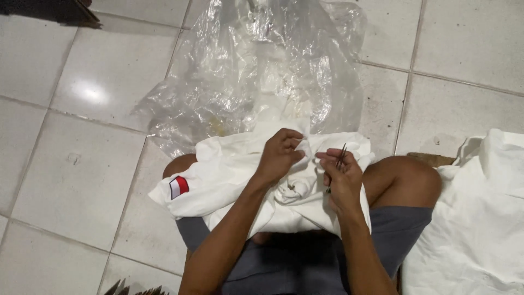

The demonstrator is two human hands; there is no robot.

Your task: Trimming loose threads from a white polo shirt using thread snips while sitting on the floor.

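Head view is looking down at you sitting on a pale tiled floor (71, 180), knees spread, with a white garment (240, 180) bunched across your lap in the middle of the frame. Your left hand (279, 155) is reaching in from the lower centre and gripping a fold of the cloth, its fingers curled together and pinching the fabric near the top of the bundle. Your right hand (343, 177) is sitting just beside it, slightly lower and to the right, holding a small pair of thin metal snips (341, 157) between thumb and fingers; the tips are pointing up and to the left toward the pinched fold. Whether the blades are touching the cloth is too small to tell. The two hands are nearly meeting over the same bit of fabric.

A small red and white patch (178, 186) is showing on the garment where it is draping over your knee, left of centre. Your grey shorts (305, 262) are filling the lower middle of the frame beneath the cloth.

Beyond your hands, in the upper middle, a large crumpled clear plastic bag (256, 65) is lying on the tiles, its near edge touching the garment. At the right edge, a heap of more white fabric (480, 218) is resting beside your knee. A dark object (49, 11) is sitting in the upper left corner, too cut off to make out.
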